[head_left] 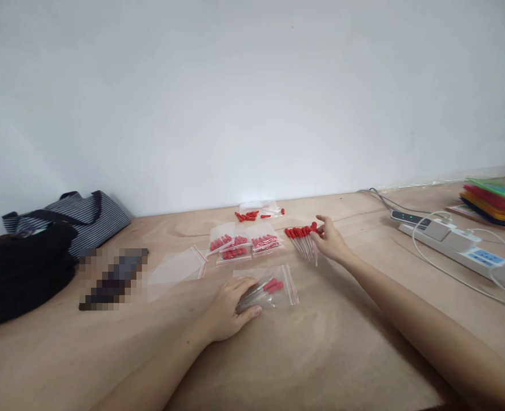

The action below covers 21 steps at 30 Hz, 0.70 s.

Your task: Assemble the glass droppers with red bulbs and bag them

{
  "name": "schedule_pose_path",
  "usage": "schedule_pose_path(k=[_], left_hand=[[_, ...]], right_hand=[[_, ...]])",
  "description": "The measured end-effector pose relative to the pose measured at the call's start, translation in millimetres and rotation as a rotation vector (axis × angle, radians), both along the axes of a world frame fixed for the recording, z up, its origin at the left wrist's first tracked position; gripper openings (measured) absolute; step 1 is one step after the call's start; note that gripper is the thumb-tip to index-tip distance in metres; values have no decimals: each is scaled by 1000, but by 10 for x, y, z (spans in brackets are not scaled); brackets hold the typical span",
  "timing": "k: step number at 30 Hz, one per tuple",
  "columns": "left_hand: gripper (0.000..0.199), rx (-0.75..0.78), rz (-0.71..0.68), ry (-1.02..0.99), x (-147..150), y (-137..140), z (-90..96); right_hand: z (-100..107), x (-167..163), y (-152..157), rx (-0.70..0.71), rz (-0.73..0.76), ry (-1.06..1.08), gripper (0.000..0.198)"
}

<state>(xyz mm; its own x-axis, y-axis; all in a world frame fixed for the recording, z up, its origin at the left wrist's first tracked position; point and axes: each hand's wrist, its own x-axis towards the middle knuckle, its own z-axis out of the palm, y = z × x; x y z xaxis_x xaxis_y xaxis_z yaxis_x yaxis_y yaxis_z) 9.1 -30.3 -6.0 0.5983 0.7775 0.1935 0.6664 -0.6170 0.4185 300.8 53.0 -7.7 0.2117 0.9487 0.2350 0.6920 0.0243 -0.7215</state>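
Observation:
My left hand [231, 305] grips the left end of a clear zip-lock bag [290, 285] on the table, its fingers above and thumb below. Inside that bag lie a few glass droppers [273, 285] with red rubber bulbs pointing right. My right hand [327, 240] is at the right end of a row of loose red-bulbed droppers [301, 240], its fingers closed around a dropper's red bulb [313, 227]. Part of that dropper is hidden by the hand. Behind my left hand, several filled zip-lock bags [234, 252] with red-bulbed droppers lie in a group.
Flat empty bags [177, 269] lie left of the filled ones. Loose red bulbs [247, 216] and a plastic bag [261, 206] are near the wall. A power strip [458, 245] with cables and coloured folders [496, 200] stand right; a striped bag [98, 220] and black cloth [25, 274] left.

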Motion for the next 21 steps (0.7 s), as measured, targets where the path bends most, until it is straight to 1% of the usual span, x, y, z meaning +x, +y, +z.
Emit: schedule_pose_path(k=[1, 3, 5, 7, 10, 14, 18, 21], left_hand=[[44, -2, 1, -2, 1, 0, 1], [44, -6, 2, 1, 1, 2, 3], [44, -11, 2, 6, 1, 7, 4], [44, -19, -1, 12, 1, 13, 7], [44, -33, -3, 19, 2, 14, 16], [46, -28, 2, 10, 7, 6, 22], [44, -26, -9, 8, 10, 9, 15], [44, -32, -13, 18, 12, 15, 7]], right_hand=[[-37, -45, -87, 52, 43, 161, 48], [-132, -149, -262, 72, 125, 442, 48], [-217, -258, -406, 91, 138, 636, 48], [-264, -354, -504, 89, 129, 771, 48], [-255, -456, -589, 51, 108, 898, 47], [-188, -514, -671, -67, 142, 1009, 44], [-156, -519, -744, -162, 166, 1082, 43], [-177, -534, -796, -183, 184, 1093, 44]])
